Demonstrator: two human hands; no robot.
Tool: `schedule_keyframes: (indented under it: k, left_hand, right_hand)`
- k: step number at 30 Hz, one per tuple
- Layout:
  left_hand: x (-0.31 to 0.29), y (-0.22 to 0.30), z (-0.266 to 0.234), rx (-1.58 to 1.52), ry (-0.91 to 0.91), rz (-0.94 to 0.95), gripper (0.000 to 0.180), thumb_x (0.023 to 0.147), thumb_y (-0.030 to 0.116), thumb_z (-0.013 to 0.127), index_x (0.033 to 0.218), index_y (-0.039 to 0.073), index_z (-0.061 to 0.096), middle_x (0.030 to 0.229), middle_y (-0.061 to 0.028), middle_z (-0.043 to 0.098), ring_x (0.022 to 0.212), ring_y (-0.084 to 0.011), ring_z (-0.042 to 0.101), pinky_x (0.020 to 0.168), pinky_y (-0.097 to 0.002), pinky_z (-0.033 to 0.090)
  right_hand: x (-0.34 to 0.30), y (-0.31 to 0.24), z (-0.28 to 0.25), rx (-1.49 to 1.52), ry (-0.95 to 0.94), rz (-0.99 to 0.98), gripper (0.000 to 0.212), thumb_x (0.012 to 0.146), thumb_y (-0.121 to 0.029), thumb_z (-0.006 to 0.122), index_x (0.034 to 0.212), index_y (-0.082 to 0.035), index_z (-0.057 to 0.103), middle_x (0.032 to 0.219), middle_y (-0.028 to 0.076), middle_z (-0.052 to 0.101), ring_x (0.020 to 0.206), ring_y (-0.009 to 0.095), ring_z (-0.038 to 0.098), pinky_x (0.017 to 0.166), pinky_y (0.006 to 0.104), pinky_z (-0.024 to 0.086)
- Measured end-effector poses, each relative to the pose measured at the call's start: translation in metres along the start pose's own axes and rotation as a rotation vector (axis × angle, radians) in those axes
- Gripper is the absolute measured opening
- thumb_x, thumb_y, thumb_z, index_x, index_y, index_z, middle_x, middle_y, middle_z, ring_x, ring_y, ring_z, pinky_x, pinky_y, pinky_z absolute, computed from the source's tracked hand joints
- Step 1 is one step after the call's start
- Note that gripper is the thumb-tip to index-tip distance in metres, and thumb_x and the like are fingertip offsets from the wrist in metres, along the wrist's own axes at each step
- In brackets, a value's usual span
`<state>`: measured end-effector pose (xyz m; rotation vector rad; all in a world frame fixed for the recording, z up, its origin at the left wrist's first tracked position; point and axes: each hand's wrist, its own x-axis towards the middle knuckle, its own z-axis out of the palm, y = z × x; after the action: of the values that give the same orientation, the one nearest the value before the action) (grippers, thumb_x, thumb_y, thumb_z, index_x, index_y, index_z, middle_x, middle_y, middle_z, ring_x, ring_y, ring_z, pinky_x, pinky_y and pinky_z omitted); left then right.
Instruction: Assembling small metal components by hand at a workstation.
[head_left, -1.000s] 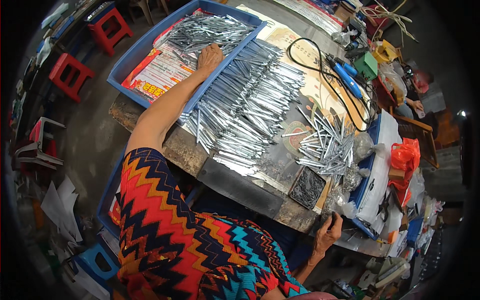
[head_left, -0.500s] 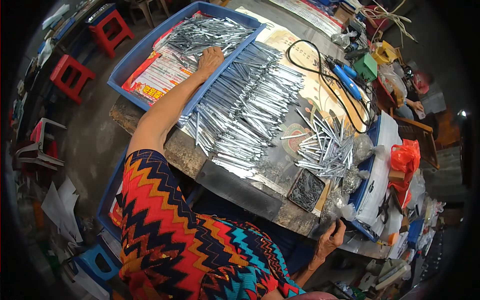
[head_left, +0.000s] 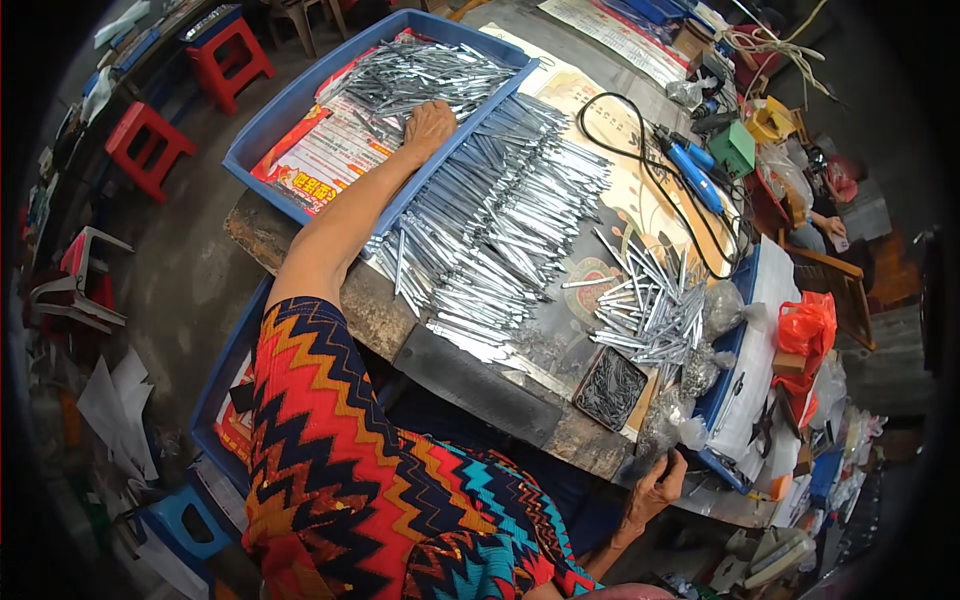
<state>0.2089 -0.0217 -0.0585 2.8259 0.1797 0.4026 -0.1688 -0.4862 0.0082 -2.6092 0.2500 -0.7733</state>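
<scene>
My left hand (head_left: 431, 127) reaches into a blue tray (head_left: 242, 158), at its inner right wall beside a heap of thin grey metal strips (head_left: 425, 78). Its fingers curl downward; their tips, and anything in them, are hidden. Just outside that wall, many more slim metal strips (head_left: 500, 220) lie in overlapping rows across the table. My right hand (head_left: 655, 492) is low at the table's front edge, fingers bent in and closed; I cannot make out anything in it. Near it are a small square tin (head_left: 611, 388) of dark little parts and clear plastic bags (head_left: 672, 418).
A loose pile of metal strips (head_left: 655, 305) lies right of the rows. Beyond it are a blue electric screwdriver (head_left: 697, 177) with a looping black cord and a green box (head_left: 733, 150). A red plastic bag (head_left: 806, 325) sits farther right. Red stools (head_left: 150, 147) stand on the floor at left.
The whole view has shifted slightly, so the table and tray appear a little lower and to the right. Both hands stay at nearly the same places, with no clear change in their grip.
</scene>
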Motion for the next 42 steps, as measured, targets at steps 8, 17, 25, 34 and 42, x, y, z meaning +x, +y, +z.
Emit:
schedule_keyframes:
  k: [8,17,25,34,42]
  left_hand:
    - [-0.002,-0.002,-0.004,0.167,0.003,0.214,0.032,0.082,0.015,0.044,0.095,-0.014,0.045,0.093,-0.0337,0.051,0.087,-0.0454,0.055,0.070,-0.0456,0.051]
    - [-0.006,-0.007,-0.004,0.170,0.000,0.267,0.032,0.083,0.018,0.043,0.096,-0.011,0.044,0.093,-0.0324,0.051,0.087,-0.0448,0.055,0.071,-0.0456,0.050]
    - [0.002,0.000,-0.007,0.021,-0.076,0.049,0.039,0.083,0.026,0.043,0.098,-0.010,0.045,0.098,-0.0327,0.051,0.092,-0.0444,0.055,0.074,-0.0477,0.049]
    - [-0.001,-0.004,-0.008,0.102,-0.066,0.003,0.045,0.084,0.032,0.043,0.101,-0.010,0.042,0.104,-0.0351,0.046,0.096,-0.0495,0.050,0.079,-0.0526,0.044]
    - [0.003,-0.018,-0.002,0.050,-0.081,-0.020,0.042,0.082,0.030,0.044,0.101,-0.008,0.043,0.102,-0.0326,0.049,0.093,-0.0471,0.052,0.078,-0.0509,0.044]
  right_hand:
    - [0.000,-0.001,-0.004,-0.004,0.017,0.016,0.011,0.084,0.000,0.048,0.091,0.006,0.054,0.079,0.017,0.056,0.067,0.027,0.055,0.061,0.0324,0.044]
    - [-0.001,0.004,-0.011,0.047,0.086,0.012,0.011,0.084,0.003,0.048,0.092,0.006,0.054,0.079,0.014,0.056,0.067,0.025,0.054,0.061,0.0309,0.044]
    - [0.003,-0.001,-0.015,-0.012,0.079,0.019,0.010,0.084,0.003,0.049,0.092,0.007,0.053,0.078,0.014,0.055,0.064,0.023,0.054,0.057,0.0299,0.043]
    - [0.002,0.001,-0.011,0.034,0.083,0.043,0.011,0.085,-0.001,0.049,0.093,0.005,0.054,0.078,0.012,0.055,0.067,0.019,0.053,0.062,0.0264,0.044]
    - [0.006,-0.029,0.003,0.151,0.052,-0.056,0.013,0.079,0.006,0.052,0.092,0.005,0.054,0.076,0.016,0.053,0.064,0.031,0.055,0.057,0.0337,0.044]
